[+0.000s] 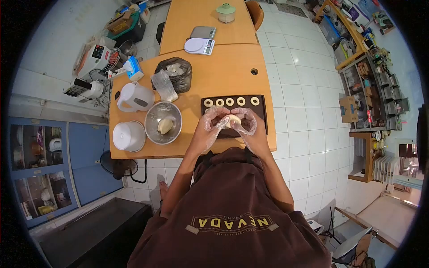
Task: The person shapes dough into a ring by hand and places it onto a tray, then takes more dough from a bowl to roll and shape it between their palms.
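Between my floured hands is a pale piece of dough (pixel 232 120), held over the near part of a dark baking tray (pixel 263 117). My left hand (pixel 211 126) curls round its left side, thumb against the dough. From the right, my right hand (pixel 251 127) closes on it the same way, and the fingertips of both hands meet at the far side. Several dough rings (pixel 229 102) lie in a row along the tray's far edge. My hands hide much of the tray's middle. A steel bowl (pixel 152 129) to the left holds a lump of dough (pixel 165 126).
On the wooden table (pixel 223 71), a white tub (pixel 128 136) and a plastic jug (pixel 135 97) stand left of the bowl. Behind it lies a black plastic bag (pixel 181 76). Farther back are a white kitchen scale (pixel 199 46) and a green-lidded container (pixel 226 13).
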`<move>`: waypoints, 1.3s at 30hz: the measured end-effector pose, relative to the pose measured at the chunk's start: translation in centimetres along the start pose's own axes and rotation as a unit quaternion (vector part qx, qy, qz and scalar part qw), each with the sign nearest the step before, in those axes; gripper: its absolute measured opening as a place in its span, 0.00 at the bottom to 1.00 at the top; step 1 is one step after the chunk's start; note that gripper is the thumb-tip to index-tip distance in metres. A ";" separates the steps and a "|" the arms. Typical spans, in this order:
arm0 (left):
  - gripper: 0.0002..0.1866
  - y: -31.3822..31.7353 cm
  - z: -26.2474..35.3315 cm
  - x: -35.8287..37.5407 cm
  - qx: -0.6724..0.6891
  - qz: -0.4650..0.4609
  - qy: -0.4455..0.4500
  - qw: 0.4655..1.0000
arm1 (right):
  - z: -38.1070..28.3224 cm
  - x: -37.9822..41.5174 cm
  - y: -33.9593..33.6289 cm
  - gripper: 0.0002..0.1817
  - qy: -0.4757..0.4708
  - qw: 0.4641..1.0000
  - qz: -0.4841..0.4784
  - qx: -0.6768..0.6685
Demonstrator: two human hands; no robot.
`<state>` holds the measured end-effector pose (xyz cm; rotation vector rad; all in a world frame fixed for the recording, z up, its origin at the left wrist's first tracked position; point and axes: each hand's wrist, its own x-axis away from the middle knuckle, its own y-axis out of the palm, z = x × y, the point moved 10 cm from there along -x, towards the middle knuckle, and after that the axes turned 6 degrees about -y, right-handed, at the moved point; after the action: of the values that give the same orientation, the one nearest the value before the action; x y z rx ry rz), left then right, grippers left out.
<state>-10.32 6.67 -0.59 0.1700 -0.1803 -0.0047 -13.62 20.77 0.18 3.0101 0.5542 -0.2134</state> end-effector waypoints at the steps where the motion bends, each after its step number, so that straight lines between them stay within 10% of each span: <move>1: 0.13 -0.1 -0.2 0.0 0.010 0.006 -0.001 1.000 | 0.0 0.1 0.0 0.15 -0.001 1.000 0.002 0.010; 9: 0.11 -0.1 -0.5 0.1 0.018 0.009 0.021 1.000 | -1.3 -0.1 0.2 0.20 -0.036 0.986 0.015 0.164; 21: 0.12 -1.4 -1.3 0.4 0.087 0.031 -0.015 0.996 | 2.0 0.5 1.2 0.22 0.117 0.967 -0.029 -0.225; 39: 0.13 -1.9 -0.5 0.9 0.004 0.078 0.021 0.997 | 2.9 0.9 1.2 0.24 0.139 0.967 0.004 -0.214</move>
<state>-9.37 4.88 -1.26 0.1627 -0.1518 0.1546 -12.73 19.63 -2.78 2.6289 0.5274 0.2983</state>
